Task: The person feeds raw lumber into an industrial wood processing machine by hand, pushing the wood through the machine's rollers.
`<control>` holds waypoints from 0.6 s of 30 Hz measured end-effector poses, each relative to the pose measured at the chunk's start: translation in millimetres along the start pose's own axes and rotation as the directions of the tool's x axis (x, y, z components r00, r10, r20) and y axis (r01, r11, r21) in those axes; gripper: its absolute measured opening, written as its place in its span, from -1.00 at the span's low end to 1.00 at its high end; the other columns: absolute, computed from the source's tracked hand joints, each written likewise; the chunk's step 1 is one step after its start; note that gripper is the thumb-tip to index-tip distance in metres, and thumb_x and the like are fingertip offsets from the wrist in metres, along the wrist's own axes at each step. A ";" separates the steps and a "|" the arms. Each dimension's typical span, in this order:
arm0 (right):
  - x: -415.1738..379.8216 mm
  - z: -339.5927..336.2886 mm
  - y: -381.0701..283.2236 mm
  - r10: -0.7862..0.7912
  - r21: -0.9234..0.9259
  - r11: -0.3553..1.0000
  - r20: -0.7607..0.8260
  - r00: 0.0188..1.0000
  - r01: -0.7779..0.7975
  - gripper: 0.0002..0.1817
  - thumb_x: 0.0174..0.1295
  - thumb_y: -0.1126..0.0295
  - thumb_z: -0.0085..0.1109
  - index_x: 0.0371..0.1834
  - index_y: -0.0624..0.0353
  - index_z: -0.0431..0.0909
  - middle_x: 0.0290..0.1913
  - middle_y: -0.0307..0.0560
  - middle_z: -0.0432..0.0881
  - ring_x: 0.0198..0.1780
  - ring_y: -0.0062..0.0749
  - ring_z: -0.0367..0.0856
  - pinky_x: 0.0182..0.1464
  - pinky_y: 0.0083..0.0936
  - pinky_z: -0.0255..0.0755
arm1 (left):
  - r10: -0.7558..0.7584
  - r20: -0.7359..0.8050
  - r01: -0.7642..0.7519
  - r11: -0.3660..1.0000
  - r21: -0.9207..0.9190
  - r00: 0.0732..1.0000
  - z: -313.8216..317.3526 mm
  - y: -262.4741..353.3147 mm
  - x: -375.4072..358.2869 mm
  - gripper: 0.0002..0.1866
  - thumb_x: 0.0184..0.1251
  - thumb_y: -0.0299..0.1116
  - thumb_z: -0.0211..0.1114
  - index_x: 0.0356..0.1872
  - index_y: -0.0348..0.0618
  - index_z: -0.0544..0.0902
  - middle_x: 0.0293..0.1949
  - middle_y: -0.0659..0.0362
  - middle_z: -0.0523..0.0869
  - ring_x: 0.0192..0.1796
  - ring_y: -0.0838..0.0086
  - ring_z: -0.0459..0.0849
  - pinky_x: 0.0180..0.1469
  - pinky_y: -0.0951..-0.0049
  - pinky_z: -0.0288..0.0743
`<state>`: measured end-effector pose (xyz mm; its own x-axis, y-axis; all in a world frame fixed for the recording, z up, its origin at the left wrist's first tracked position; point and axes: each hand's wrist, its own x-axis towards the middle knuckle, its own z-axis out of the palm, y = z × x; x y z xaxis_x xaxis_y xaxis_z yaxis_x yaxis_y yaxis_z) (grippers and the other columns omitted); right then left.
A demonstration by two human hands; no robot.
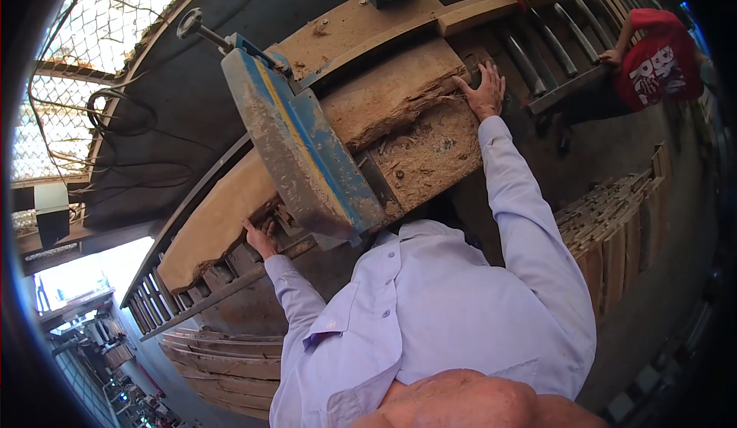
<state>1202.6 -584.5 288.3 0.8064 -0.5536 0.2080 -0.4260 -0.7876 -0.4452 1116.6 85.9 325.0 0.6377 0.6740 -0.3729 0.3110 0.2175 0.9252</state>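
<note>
A thick wooden slab with a rough, bark-like edge passes under a blue machine housing and comes out on its other side. My left hand is at the slab's rough edge on the left, fingers apart and pointing at the wood. At the slab's far right end, my right hand is spread, its thumb near the end of the wood. Sawdust and chips cover the machine table below the slab.
Rollers extend at the upper right, where a co-worker in a red shirt stands. Stacked boards are at the right, more boards at the lower left. Wire mesh is at the upper left.
</note>
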 end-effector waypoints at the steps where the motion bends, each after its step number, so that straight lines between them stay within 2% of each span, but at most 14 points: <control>1: 0.4 -0.1 -1.4 -0.005 0.001 1.000 -0.004 1.000 0.005 0.05 0.01 -0.50 0.14 0.43 0.06 0.30 0.54 -0.09 0.17 0.59 -0.32 -0.02 0.62 -0.20 -0.32 | 0.009 -0.004 -0.009 1.000 -0.005 1.000 -1.1 -0.1 -1.0 -0.22 0.36 0.28 0.16 0.18 -0.35 0.40 -0.03 -0.03 0.65 -0.26 0.12 0.76 -0.34 0.33 0.66; 5: -1.8 -7.0 2.8 0.001 0.000 1.000 -0.012 1.000 -0.001 0.04 0.02 -0.50 0.13 0.43 0.05 0.30 0.54 -0.10 0.17 0.59 -0.32 -0.03 0.62 -0.19 -0.32 | -0.011 -0.008 0.011 1.000 -0.015 1.000 2.8 2.5 -3.6 -0.21 0.36 0.27 0.17 0.20 -0.36 0.38 0.01 -0.05 0.62 -0.30 0.12 0.76 -0.38 0.37 0.65; 8: 1.1 -9.9 7.5 0.011 -0.012 1.000 -0.032 0.999 -0.012 0.05 0.02 -0.51 0.12 0.42 0.06 0.31 0.54 -0.08 0.16 0.59 -0.31 -0.03 0.61 -0.19 -0.33 | -0.004 0.021 0.005 0.999 -0.032 1.000 11.0 -3.9 11.4 -0.25 0.32 0.25 0.24 0.12 -0.32 0.43 -0.10 0.00 0.65 -0.32 0.11 0.76 -0.43 0.40 0.67; 10: 1.7 -6.2 6.4 0.011 -0.020 1.000 -0.036 0.999 -0.011 0.05 0.02 -0.51 0.11 0.42 0.08 0.32 0.54 -0.07 0.16 0.60 -0.31 -0.04 0.61 -0.19 -0.34 | 0.002 -0.027 -0.003 1.000 -0.007 1.000 12.3 -8.5 19.5 -0.25 0.35 0.24 0.21 0.14 -0.35 0.43 -0.07 -0.01 0.65 -0.31 0.12 0.76 -0.41 0.39 0.67; 15: 2.4 14.2 -1.1 -0.016 0.010 1.000 -0.044 0.999 0.017 0.06 0.03 -0.51 0.10 0.42 0.12 0.32 0.54 -0.04 0.18 0.59 -0.28 -0.03 0.61 -0.20 -0.36 | -0.003 -0.027 0.003 1.000 0.014 1.000 -1.7 -1.2 16.8 -0.24 0.40 0.21 0.17 0.21 -0.40 0.43 0.01 -0.02 0.65 -0.27 0.12 0.74 -0.35 0.36 0.64; 18: 5.5 17.8 -3.5 -0.005 0.029 1.000 -0.049 0.999 0.007 0.04 0.06 -0.49 0.10 0.42 0.12 0.32 0.54 -0.05 0.18 0.59 -0.29 -0.02 0.62 -0.21 -0.34 | 0.034 -0.056 -0.031 0.998 0.055 0.998 2.5 1.7 17.3 -0.24 0.42 0.24 0.10 0.18 -0.41 0.46 -0.05 -0.05 0.67 -0.34 0.15 0.73 -0.39 0.37 0.62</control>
<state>1215.9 -579.9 275.5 0.7875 -0.5621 0.2528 -0.4086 -0.7832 -0.4687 1129.9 96.2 320.0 0.6078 0.7192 -0.3367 0.3293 0.1576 0.9310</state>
